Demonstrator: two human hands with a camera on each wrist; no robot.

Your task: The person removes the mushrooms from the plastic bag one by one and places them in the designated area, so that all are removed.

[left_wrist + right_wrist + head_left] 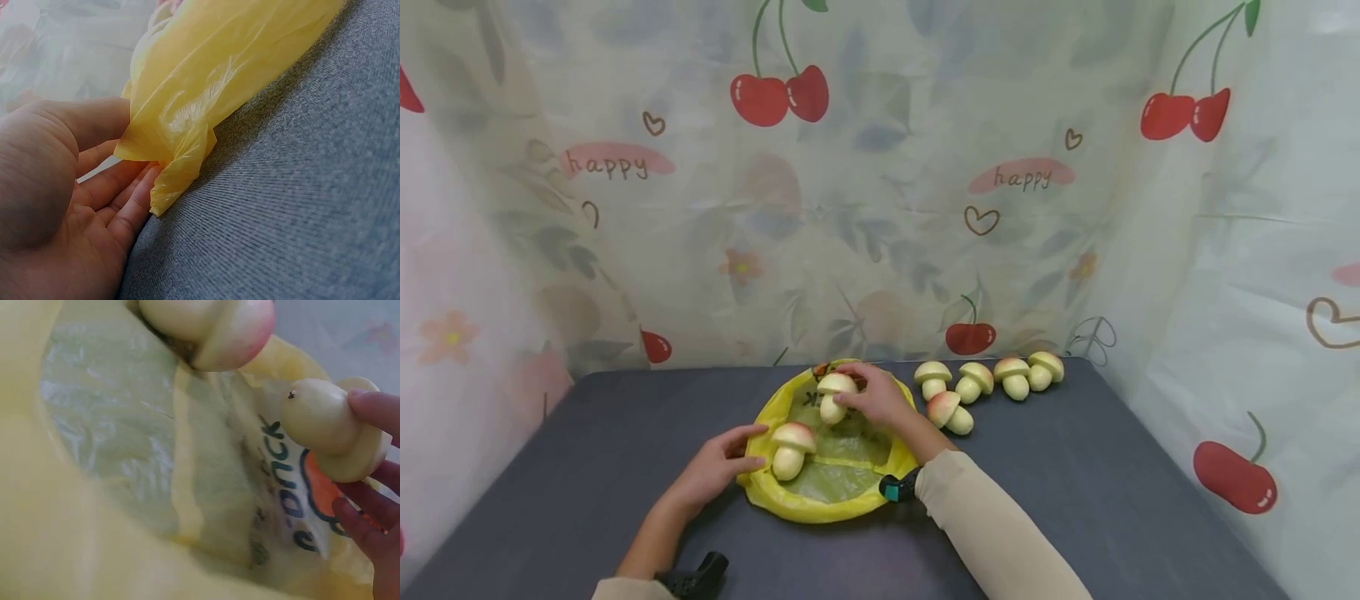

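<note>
On the left of the grey table (587,433), the left hand (718,468) lies palm-side in, its fingers loosely straight and a little spread, fingertips touching the rim of the yellow bag (842,487). The left wrist view shows that rim's crumpled edge lying against the fingers (134,206), with the thumb beside it; whether the thumb pins the plastic I cannot tell.

The bag lies open and flat in the middle of the table, its mouth rolled down into a ring (dark lettering and an orange patch show on the inner wall in the right wrist view). Inside it, at the left edge just by the left fingertips, a pink-capped mushroom (792,448) stands upright.

Further in, near the bag's far rim, the right hand (880,398) holds a second, pale mushroom (833,396) above the plastic, fingers curled round its cap while the stem points toward the bag's inside; the right wrist view shows fingertips (375,409) pressed on the cap's edge.

To the right of the bag, five more mushrooms lie on the table: one pink-capped (950,412) just beside the right forearm, and four pale ones (992,377) in a close row behind it.
</note>
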